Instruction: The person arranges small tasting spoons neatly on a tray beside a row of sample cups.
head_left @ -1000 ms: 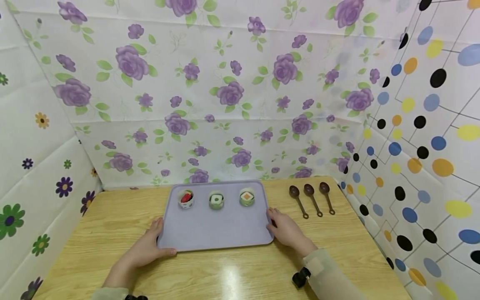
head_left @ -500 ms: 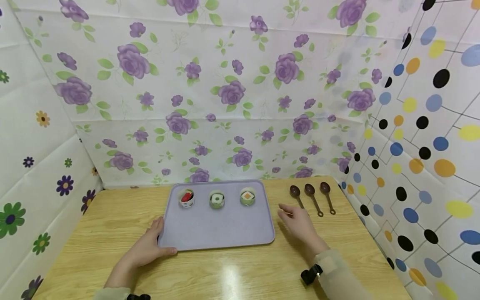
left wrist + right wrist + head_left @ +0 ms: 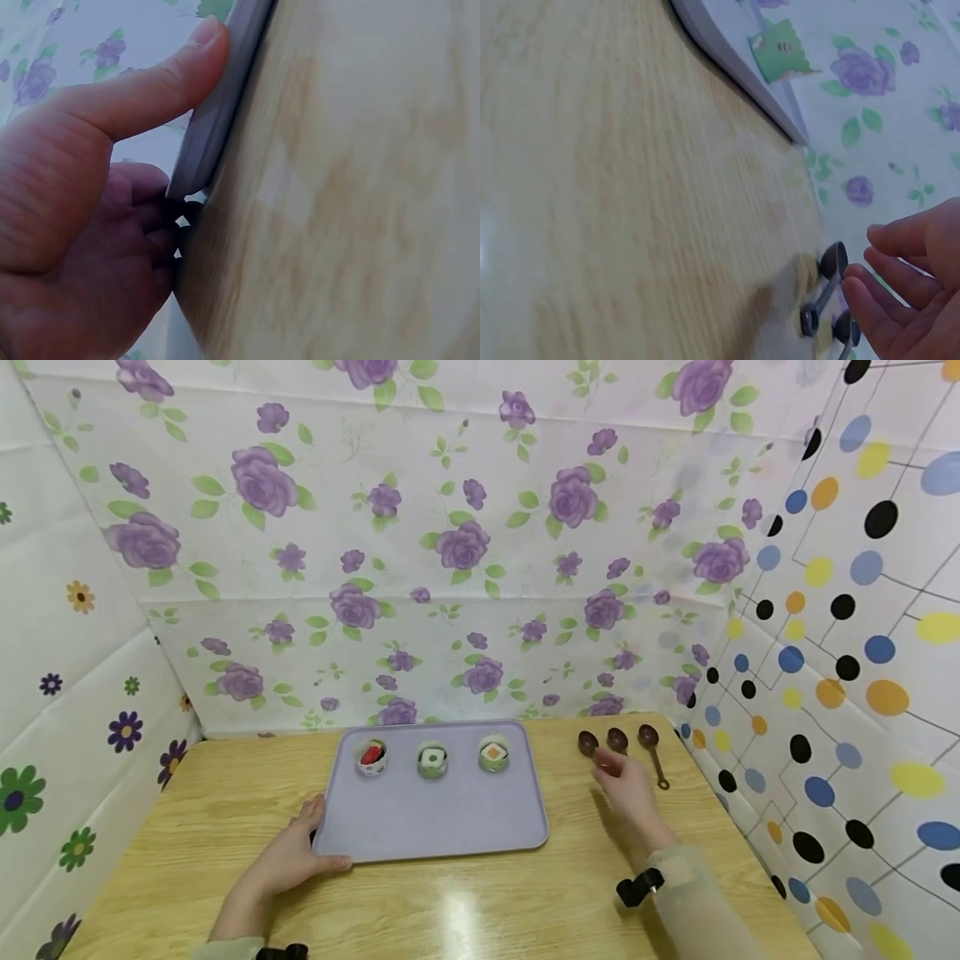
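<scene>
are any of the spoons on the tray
No, all three spoons lie on the table, to the right of the tray.

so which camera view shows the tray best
The head view: from above, it shows the tray almost whole, with three small cups on it. The left wrist view has just a strip of its edge; the right wrist view has only one end, cut off by the picture's top.
</scene>
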The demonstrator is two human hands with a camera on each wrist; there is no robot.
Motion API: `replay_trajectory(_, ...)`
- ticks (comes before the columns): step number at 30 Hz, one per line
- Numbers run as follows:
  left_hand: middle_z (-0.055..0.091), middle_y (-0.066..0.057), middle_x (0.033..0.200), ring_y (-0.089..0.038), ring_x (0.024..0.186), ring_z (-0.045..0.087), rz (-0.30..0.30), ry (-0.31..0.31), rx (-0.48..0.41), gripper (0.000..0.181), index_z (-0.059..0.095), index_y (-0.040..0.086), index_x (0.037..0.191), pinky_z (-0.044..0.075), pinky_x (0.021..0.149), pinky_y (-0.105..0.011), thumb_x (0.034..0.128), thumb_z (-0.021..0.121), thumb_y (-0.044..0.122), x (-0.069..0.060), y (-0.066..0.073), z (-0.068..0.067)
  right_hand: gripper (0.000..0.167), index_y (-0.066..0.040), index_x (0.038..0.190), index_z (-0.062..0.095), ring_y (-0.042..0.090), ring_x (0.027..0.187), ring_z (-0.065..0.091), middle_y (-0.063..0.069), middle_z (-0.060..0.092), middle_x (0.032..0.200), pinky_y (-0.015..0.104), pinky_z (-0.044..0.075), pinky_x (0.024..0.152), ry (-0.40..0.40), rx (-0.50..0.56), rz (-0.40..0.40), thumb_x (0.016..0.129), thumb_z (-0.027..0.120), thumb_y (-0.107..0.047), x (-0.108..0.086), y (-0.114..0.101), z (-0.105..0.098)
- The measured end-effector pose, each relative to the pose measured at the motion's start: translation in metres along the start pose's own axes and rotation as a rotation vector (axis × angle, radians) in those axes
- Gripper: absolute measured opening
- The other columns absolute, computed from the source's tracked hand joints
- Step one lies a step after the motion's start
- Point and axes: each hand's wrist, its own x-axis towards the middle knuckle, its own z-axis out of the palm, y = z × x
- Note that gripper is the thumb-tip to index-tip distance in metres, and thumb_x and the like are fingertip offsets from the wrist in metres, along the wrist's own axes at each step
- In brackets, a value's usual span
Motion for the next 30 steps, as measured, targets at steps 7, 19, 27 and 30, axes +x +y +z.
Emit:
replay_trajectory(7,0.006,-0.039,0.17,-0.061,0.155,0.004,0.0,0.001,-0.005,0.137,0.007,-0.017,0.163,0.012,0.122,-0.075,0.0804,0.093,0.052,0.0,-0.001,-0.001,0.047,-0.002,0.153,0.058,0.042,0.13,0.063,0.023,0.064,0.146,0.035,0.058,0.078,-0.016,-0.061,0.053,0.107,0.062,-0.008,0.005,0.007,-0.016)
replay_trajectory(19,0.005,-0.037,0.171,-0.06,0.156,0.003,0.003,0.017,-0.024,0.137,0.008,-0.015,0.164,0.01,0.122,-0.074,0.0801,0.093,0.051,0.0,-0.003,0.003,0.048,0.003,0.152,0.058,0.044,0.128,0.064,0.028,0.063,0.144,0.043,0.062,0.087,-0.028,-0.121,-0.002,0.104,0.064,0.003,0.007,0.015,-0.013)
replay_trajectory(27,0.005,-0.038,0.171,-0.06,0.156,0.004,0.006,0.015,-0.018,0.137,0.008,-0.016,0.163,0.011,0.122,-0.074,0.0801,0.093,0.051,0.0,-0.004,0.003,0.047,0.005,0.149,0.06,0.043,0.124,0.066,0.028,0.066,0.14,0.039,0.063,0.082,-0.021,-0.142,0.005,0.102,0.068,0.002,0.009,0.015,-0.01)
replay_trajectory(30,0.005,-0.038,0.171,-0.06,0.156,0.004,0.007,0.013,-0.018,0.137,0.008,-0.016,0.163,0.011,0.122,-0.075,0.0803,0.093,0.051,0.0,-0.004,0.002,0.047,0.006,0.147,0.061,0.042,0.121,0.068,0.026,0.069,0.134,0.037,0.062,0.081,-0.014,-0.165,0.012,0.101,0.07,0.0,0.011,0.015,-0.009)
